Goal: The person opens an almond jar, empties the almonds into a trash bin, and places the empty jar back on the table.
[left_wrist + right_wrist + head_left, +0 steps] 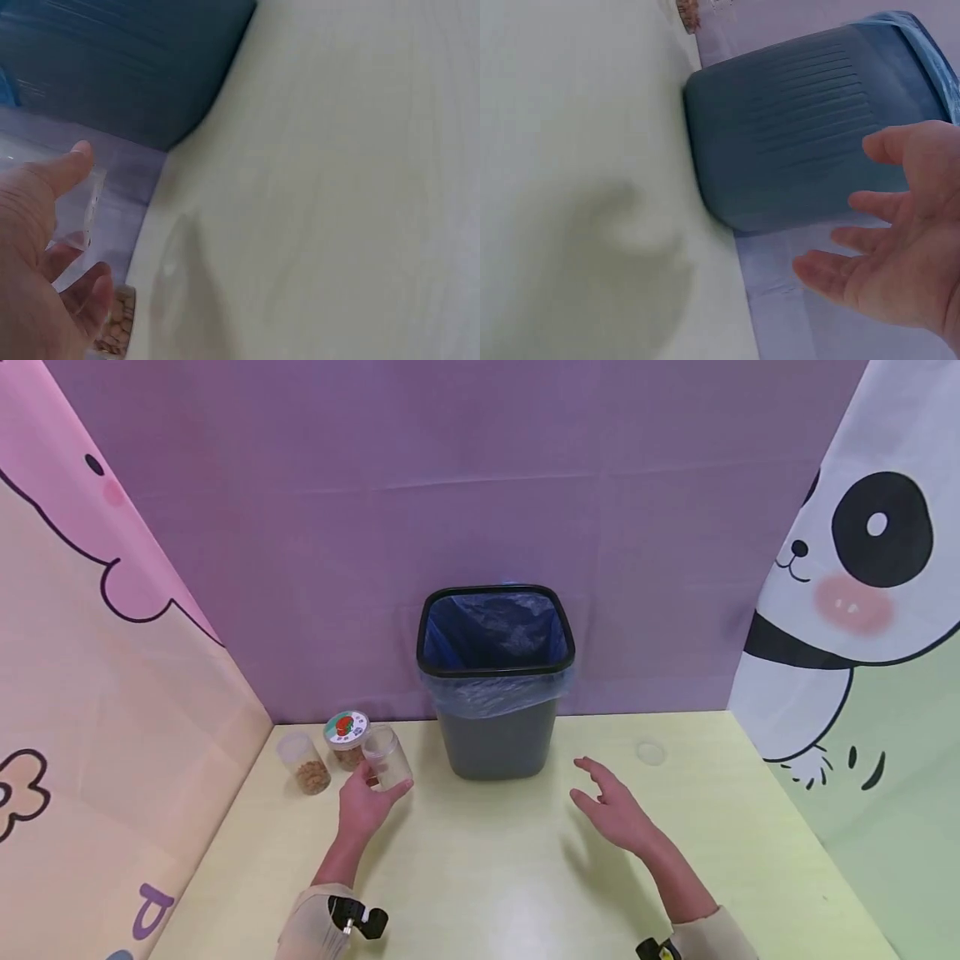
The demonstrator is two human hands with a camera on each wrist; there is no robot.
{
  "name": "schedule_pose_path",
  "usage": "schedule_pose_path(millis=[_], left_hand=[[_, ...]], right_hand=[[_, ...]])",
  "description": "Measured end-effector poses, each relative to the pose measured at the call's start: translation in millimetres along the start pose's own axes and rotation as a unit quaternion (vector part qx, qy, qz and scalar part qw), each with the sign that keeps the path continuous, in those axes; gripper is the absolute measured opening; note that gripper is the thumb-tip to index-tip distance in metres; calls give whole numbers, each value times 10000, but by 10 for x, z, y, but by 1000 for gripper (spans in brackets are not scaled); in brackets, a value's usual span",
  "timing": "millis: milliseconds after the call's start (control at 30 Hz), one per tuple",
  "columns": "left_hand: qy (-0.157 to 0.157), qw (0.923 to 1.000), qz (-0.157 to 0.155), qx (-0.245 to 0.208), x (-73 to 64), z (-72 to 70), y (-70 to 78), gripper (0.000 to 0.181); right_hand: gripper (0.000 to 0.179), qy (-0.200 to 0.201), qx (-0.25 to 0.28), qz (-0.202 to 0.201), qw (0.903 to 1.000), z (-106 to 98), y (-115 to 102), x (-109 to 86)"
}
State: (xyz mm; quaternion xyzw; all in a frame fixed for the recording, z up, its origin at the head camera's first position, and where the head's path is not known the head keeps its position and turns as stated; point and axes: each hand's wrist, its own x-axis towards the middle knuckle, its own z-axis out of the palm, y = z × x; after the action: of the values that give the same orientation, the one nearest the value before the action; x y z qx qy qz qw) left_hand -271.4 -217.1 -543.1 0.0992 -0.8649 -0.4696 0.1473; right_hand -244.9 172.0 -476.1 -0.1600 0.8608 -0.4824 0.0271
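My left hand grips a clear, empty-looking plastic jar between thumb and fingers, tilted, in front of the bin's left side. In the left wrist view the jar's clear edge shows between thumb and fingers. Just behind it stands a jar with a colourful printed lid and brown contents. Left of that, a second clear jar has brown pieces at its bottom. My right hand hovers over the table to the right of the bin, holding nothing, its fingers relaxed and apart in the right wrist view.
A grey bin with a black rim and blue liner bag stands at the table's back edge, against a purple cloth wall. A clear round disc lies on the table at the back right. Printed cloth panels flank both sides.
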Motion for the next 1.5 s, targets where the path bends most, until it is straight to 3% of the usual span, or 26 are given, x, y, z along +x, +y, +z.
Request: schedule_pose_path(millis=[400,567,767,1167,1367,1500], left_hand=[[-196,9972,-101,717,-33,94,-141,72],[-261,9966,-24,781,-18,147,-178,73],[-449,9952,-140,859,-41,200,-227,74],[-388,9927,-104,1135,29,278,-288,72],[-298,9935,-42,1099,33,299,-310,69],[-327,9940,-124,1040,33,299,-323,72]], right_hand=[[38,-548,82,277,9981,208,212,-127],[33,-649,23,232,9976,232,222,-145],[34,-888,91,405,9952,237,247,-200],[31,-965,342,145,9946,311,286,-133],[15,-722,495,-38,9962,439,283,-102],[34,-655,631,45,9958,584,220,-107]])
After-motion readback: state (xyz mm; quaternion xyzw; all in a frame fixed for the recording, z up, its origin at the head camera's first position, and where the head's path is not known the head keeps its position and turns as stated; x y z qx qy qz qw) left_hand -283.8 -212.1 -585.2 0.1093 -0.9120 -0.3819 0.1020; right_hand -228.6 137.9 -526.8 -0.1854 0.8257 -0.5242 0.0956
